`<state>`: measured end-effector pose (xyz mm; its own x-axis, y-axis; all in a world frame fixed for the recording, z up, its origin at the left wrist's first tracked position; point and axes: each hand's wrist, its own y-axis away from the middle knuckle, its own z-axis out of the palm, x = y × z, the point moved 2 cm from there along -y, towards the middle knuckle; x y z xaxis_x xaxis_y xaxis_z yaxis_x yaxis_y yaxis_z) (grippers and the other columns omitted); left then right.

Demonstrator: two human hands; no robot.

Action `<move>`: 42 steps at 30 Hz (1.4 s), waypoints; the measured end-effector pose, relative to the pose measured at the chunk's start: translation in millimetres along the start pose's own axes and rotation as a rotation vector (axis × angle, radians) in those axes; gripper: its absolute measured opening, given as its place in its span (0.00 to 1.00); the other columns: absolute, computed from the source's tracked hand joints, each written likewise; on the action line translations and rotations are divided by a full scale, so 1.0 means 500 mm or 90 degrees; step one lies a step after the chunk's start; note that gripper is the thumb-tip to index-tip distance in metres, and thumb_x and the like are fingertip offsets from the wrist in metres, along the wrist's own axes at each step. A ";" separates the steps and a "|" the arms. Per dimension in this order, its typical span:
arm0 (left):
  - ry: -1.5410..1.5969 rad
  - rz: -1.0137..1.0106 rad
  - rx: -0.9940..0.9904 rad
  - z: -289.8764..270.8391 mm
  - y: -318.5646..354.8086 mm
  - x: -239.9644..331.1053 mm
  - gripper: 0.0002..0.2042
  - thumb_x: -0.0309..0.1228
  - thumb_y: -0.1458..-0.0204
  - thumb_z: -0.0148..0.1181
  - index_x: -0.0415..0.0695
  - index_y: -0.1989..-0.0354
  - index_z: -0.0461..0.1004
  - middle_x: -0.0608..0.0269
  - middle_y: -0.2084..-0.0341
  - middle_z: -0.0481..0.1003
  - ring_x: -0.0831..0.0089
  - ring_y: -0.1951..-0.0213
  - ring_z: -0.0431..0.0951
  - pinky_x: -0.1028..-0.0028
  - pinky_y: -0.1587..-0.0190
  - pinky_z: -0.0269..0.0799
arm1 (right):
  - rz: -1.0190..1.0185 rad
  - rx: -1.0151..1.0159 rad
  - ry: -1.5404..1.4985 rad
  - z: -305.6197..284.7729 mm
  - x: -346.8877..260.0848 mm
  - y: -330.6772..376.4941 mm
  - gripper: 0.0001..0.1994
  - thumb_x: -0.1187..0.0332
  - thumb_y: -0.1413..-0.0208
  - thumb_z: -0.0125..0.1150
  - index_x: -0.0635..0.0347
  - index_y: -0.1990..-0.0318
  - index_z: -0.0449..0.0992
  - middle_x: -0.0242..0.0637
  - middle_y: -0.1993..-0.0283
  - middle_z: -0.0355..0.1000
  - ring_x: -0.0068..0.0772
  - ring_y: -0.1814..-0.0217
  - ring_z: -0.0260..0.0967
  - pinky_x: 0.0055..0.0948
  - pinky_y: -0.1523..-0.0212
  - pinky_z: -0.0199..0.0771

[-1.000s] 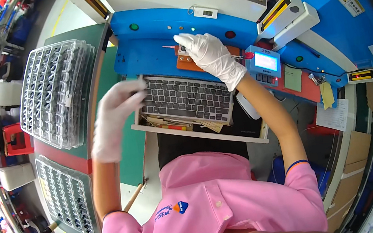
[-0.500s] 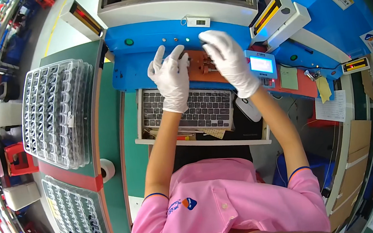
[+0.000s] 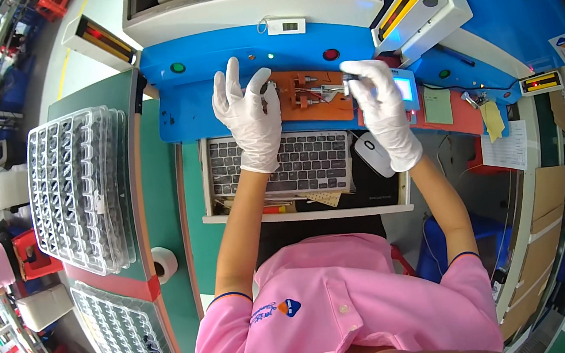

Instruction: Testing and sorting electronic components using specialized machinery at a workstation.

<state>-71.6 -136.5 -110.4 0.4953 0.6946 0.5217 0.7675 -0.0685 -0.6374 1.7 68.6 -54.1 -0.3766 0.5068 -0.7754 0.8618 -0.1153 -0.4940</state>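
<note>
Our left hand (image 3: 250, 124) lies open, fingers spread, touching the orange fixture (image 3: 312, 95) at its 9 o'clock edge. Our right hand (image 3: 383, 110), at 3 o'clock, pinches a small dark part (image 3: 348, 78).

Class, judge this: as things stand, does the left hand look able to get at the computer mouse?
Probably yes: the left hand hovers over the keyboard, with nothing standing between it and the mouse.

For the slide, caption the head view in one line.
Gloved left hand and right hand work at an orange fixture above a keyboard.
</note>
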 end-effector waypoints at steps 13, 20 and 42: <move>0.012 0.289 0.075 -0.100 -0.304 0.025 0.14 0.24 0.43 0.55 0.43 0.48 0.76 0.48 0.41 0.70 0.48 0.38 0.66 0.57 0.38 0.62 | -0.132 0.040 -0.115 0.018 -0.005 -0.255 0.12 0.72 0.31 0.51 0.59 0.44 0.73 0.35 0.50 0.75 0.25 0.51 0.76 0.25 0.52 0.77; -0.113 0.190 -0.193 0.158 -0.646 -0.026 0.15 0.35 0.40 0.52 0.49 0.46 0.76 0.50 0.54 0.79 0.52 0.52 0.79 0.59 0.49 0.75 | -0.065 0.346 0.111 0.159 0.113 -0.626 0.07 0.71 0.42 0.60 0.58 0.57 0.77 0.43 0.70 0.76 0.41 0.65 0.75 0.36 0.63 0.75; 0.236 0.165 0.169 0.143 -0.659 -0.040 0.13 0.21 0.49 0.66 0.43 0.54 0.81 0.58 0.60 0.81 0.74 0.58 0.80 0.75 0.53 0.75 | -0.080 0.037 0.289 0.223 0.187 -0.671 0.05 0.75 0.51 0.58 0.58 0.68 0.79 0.48 0.61 0.74 0.54 0.60 0.73 0.47 0.57 0.75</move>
<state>-363.5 -76.7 48.7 0.8031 0.3749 0.4630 0.4951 0.0124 -0.8688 -360.5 59.6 -4.8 -0.2792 0.8409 -0.4636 0.7937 -0.0696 -0.6043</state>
